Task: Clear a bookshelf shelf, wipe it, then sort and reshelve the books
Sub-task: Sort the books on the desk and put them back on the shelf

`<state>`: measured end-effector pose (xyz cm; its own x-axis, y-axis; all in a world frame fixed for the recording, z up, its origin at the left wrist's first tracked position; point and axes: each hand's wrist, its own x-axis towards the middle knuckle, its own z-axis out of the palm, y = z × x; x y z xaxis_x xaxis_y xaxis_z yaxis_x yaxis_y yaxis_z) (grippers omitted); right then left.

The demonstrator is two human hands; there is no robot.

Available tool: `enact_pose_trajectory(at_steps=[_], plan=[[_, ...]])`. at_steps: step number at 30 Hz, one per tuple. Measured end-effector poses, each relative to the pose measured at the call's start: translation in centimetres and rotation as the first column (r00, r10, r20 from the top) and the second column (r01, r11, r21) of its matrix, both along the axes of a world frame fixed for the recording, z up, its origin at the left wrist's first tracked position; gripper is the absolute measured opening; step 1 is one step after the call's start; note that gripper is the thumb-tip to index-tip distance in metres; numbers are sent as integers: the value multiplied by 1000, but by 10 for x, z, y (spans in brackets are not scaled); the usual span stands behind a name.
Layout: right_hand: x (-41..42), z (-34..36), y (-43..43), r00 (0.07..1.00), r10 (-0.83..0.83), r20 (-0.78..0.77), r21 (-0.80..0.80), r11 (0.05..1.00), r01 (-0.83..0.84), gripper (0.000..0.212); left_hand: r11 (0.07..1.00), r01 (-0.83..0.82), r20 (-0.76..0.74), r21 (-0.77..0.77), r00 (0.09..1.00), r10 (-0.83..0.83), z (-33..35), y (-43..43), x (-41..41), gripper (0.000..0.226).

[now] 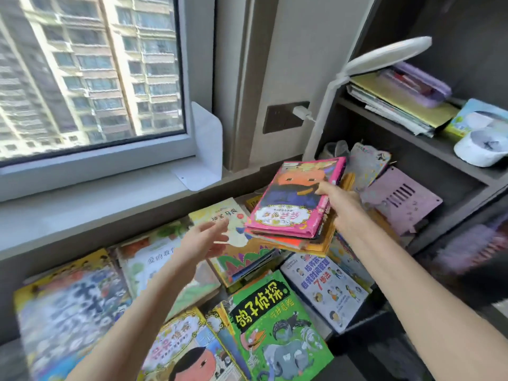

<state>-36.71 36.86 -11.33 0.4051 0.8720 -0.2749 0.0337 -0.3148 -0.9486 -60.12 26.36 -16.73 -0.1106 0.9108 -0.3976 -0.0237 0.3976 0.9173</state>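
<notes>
My right fingers [325, 191] are clamped on a small pile of books [308, 243]. My thumb is on the pink book [291, 199] on top. I hold the pile up in the air, just in front of the dark bookshelf [406, 133]. My left fingers [215, 226] are apart and hold nothing, near the pile. Many more books lie flat below my hands, and the green book [275, 323] is close to me.

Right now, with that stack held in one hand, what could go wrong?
1. The right hand grips the stack by one edge only, and it tilts; the pink book on top might slide off before the left hand supports it.
2. Anything dropped would land on the books spread below and could bend covers.
</notes>
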Motion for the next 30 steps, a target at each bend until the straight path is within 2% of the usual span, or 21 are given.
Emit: enact_pose_trajectory(at_steps=[3,5,6,8,10,13,15,17,19,20,22,25,27,30], plan=[[-39,1,-43,961,254,-112,-48,964,-260,15,999,38,-32,5,999,-38,11,-38,-23,68],[-62,-2,-70,888,403,-223,-73,901,-428,10,999,22,64,-27,998,-20,16,-62,-36,75],[-73,-1,-84,838,470,-277,-84,857,-508,8,998,-8,163,-58,987,17,19,-73,-41,69],[-92,-2,-107,729,594,-340,-67,758,-649,7,989,-85,388,-123,913,127,22,-96,-50,43],[-108,-3,-125,635,679,-369,-20,677,-736,27,974,-163,503,-156,836,220,22,-118,-57,29],[-126,-9,-144,547,751,-371,27,597,-802,34,943,-284,523,-174,784,333,8,-148,-67,27],[-132,-18,-152,511,794,-330,-8,539,-842,39,914,-359,521,-189,752,403,-2,-164,-70,26],[-135,-33,-159,506,850,-149,-102,495,-863,67,900,-389,507,-197,745,433,-8,-176,-70,20],[-138,-49,-167,505,863,-14,-199,493,-847,90,896,-406,446,-180,778,442,-14,-181,-68,25],[-139,-57,-172,536,844,-30,-216,518,-828,87,898,-403,414,-176,797,439,-15,-182,-67,33],[-137,-73,-175,589,795,-143,-212,556,-803,75,906,-388,399,-170,813,423,-18,-182,-67,47],[-125,-87,-176,611,709,-353,-183,588,-788,39,935,-294,510,-197,784,354,-23,-184,-76,62],[-116,-97,-182,604,630,-487,-209,587,-782,37,943,-248,573,-223,749,333,-28,-187,-80,60],[-106,-106,-189,597,583,-551,-248,568,-785,29,920,-232,488,-315,792,366,-40,-188,-75,55]])
